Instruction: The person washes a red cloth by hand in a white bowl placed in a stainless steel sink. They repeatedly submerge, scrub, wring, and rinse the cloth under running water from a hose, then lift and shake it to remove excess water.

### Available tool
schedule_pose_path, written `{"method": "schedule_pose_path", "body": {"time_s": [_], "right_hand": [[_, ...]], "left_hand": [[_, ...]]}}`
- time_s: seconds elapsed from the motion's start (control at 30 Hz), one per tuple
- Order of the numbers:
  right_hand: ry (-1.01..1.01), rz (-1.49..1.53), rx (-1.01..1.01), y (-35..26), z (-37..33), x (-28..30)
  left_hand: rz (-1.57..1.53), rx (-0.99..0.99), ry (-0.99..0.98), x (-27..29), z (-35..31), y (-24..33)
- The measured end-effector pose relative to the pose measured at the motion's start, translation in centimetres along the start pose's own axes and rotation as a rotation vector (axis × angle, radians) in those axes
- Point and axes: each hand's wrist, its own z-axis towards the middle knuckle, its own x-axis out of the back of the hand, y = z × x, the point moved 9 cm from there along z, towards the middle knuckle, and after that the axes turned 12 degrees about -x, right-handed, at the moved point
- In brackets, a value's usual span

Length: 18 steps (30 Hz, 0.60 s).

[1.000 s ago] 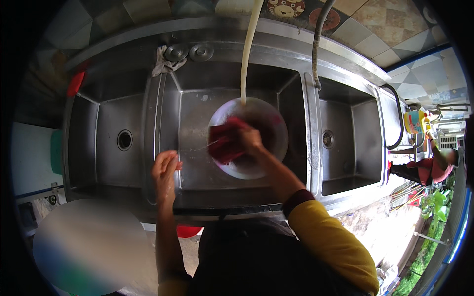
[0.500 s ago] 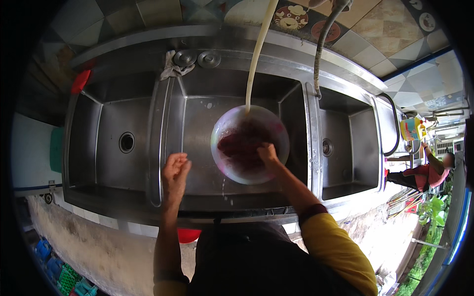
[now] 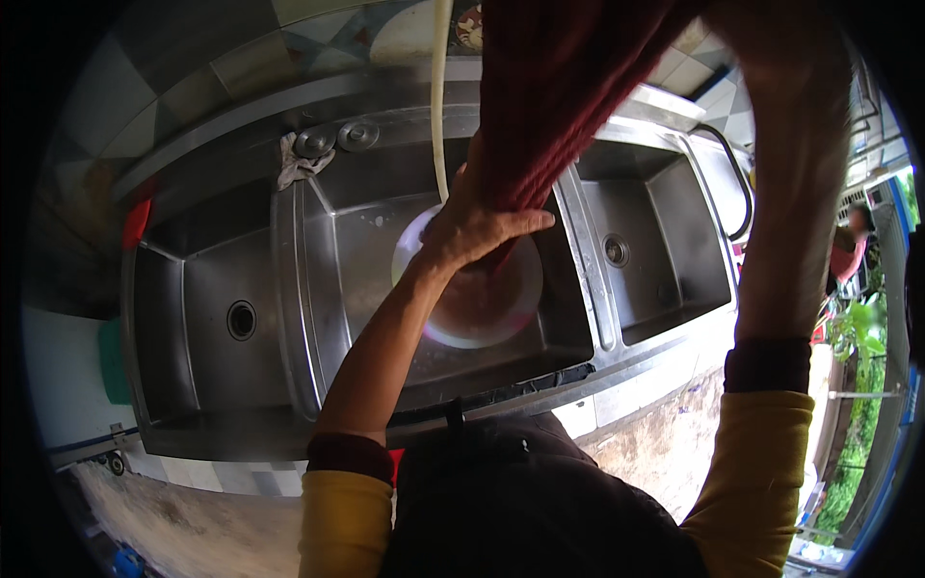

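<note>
A long, wet-looking dark red cloth is stretched up over the middle basin of a steel sink. Its lower end reaches down into a pale round bowl holding cloudy water. My left hand is closed around the cloth just above the bowl, thumb in front and the other fingers partly behind the fabric. High at the upper right, my right hand holds up the top end of the cloth; it is dark, blurred and cut off by the picture edge, its fingers hidden. A cream hose hangs down to the bowl's far rim.
The steel sink has a basin on either side of the middle one, each with a drain. Two round metal lids and a crumpled rag lie on the back ledge. At the far right, another person is partly visible.
The cloth has risen from the bowl, pulled up by my right hand toward the upper right. My left hand has moved from the sink's front onto the cloth. The view has shifted.
</note>
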Motion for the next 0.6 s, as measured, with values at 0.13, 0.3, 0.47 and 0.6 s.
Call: {"method": "schedule_pose_path", "body": {"time_s": [0.13,0.3,0.47,0.6], "right_hand": [[0.273,-0.061,0.161,-1.6,0.7,5.9],[0.278,0.079,-0.109,10.9,-2.8,5.7],[-0.127,0.274,-0.585,29.8,-16.4,-8.8],[-0.110,0.469,-1.029,39.2,-27.1,-21.7]], "left_hand": [[-0.352,0.222,0.053,-1.5,0.0,-3.3],[-0.417,0.511,0.183,1.7,-3.5,-7.3],[0.227,0.221,0.057,1.9,-3.2,-7.1],[0.633,0.273,-0.348,-2.7,-5.9,-10.7]]}}
